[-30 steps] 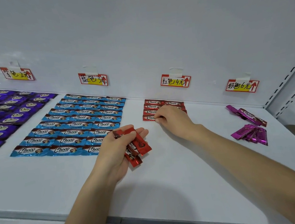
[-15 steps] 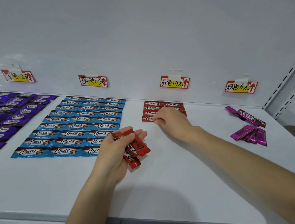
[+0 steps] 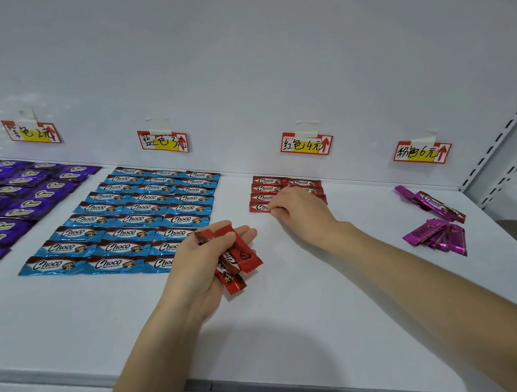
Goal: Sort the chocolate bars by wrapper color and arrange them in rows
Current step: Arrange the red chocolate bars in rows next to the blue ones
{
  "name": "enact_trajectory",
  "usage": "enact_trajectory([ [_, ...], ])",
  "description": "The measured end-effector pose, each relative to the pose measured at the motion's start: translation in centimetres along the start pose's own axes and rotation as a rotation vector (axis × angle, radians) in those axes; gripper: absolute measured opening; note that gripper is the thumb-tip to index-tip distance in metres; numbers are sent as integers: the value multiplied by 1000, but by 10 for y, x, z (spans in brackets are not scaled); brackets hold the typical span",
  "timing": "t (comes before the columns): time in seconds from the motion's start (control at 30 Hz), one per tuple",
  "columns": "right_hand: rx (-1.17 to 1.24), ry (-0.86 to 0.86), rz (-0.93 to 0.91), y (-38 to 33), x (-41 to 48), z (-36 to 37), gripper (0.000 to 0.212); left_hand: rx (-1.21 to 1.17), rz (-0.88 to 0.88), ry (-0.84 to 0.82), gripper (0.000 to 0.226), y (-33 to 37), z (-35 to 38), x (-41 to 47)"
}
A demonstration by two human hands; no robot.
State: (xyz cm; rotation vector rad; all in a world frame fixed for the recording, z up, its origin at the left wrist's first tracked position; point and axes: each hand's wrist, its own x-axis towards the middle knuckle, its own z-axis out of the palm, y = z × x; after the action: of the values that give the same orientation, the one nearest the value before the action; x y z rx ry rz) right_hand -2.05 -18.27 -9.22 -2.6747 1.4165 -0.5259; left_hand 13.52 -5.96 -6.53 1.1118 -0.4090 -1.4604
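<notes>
— What's the setting?

— A white shelf (image 3: 294, 333) with handwritten price tags (image 3: 306, 144) on its back panel (image 3: 240, 72). Purple bars (image 3: 7, 202) lie far left, blue bars (image 3: 134, 219) in neat rows beside them, and pink bars (image 3: 435, 233) in a loose heap far right.

— And the red ones?

— Red rows (image 3: 269, 188) lie under the third tag. The left hand (image 3: 201, 269) grasps a bunch of red bars (image 3: 240, 256), thumb across them. The right hand (image 3: 302, 214) is at the front row with its fingers (image 3: 278, 210) bent onto the nearest bar. Whether they grip it, I cannot tell.
</notes>
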Motion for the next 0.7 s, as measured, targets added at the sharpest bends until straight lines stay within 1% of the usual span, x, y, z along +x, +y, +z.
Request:
enact_trajectory([
  [0.27,22,5,-1,0,5,-5,24,-3,1,5,16,0,0,-1],
  [0.37,20,-52,-9,-2,14,-8,29,1,3,2,17,0,0,0],
  [0.5,14,-129,-10,-2,20,-3,29,0,1,6,18,0,-1,1],
  [0.7,30,-115,-10,-2,20,-3,31,-3,10,9,16,0,-1,0],
])
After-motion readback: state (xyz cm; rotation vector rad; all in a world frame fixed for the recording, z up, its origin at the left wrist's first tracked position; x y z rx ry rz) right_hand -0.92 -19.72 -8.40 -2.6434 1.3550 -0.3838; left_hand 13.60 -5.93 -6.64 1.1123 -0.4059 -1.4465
